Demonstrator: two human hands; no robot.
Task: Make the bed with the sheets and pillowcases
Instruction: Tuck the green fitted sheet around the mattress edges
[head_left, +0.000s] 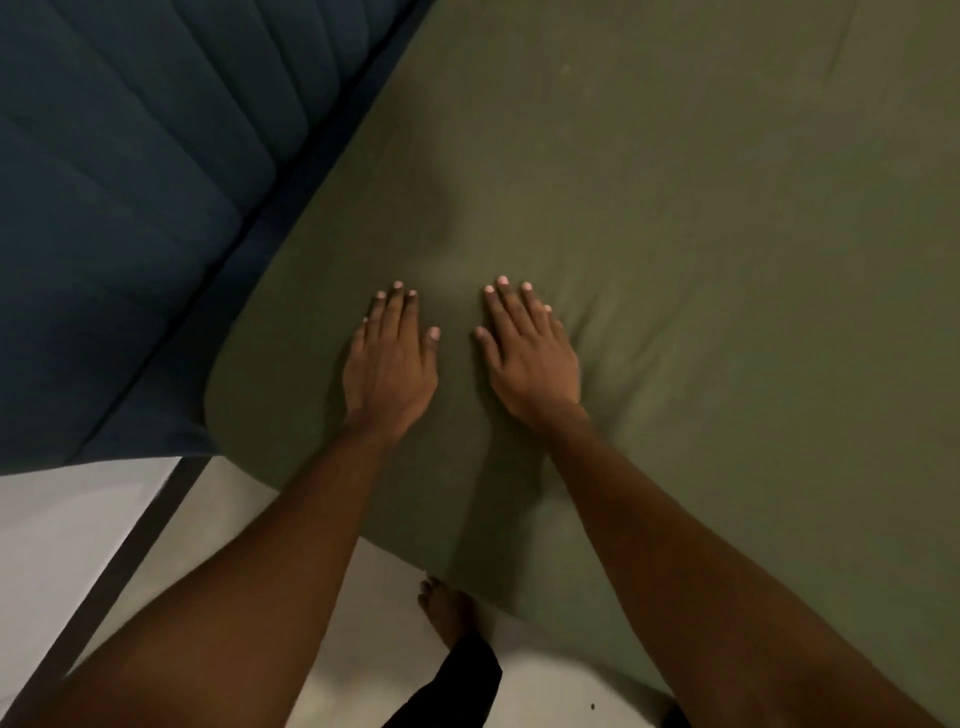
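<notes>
An olive green sheet (675, 197) covers the mattress and wraps round its near corner. My left hand (389, 364) lies flat on the sheet near that corner, fingers straight and close together. My right hand (530, 353) presses flat on the sheet just to its right, fingers slightly spread, with small creases fanning out from it. Neither hand holds anything. No pillow or pillowcase shows in this view.
A dark blue padded headboard (119, 208) runs along the left side of the mattress. Pale floor (67, 530) lies below it, crossed by a dark strip (119, 571). My bare foot (447, 608) stands beside the mattress edge.
</notes>
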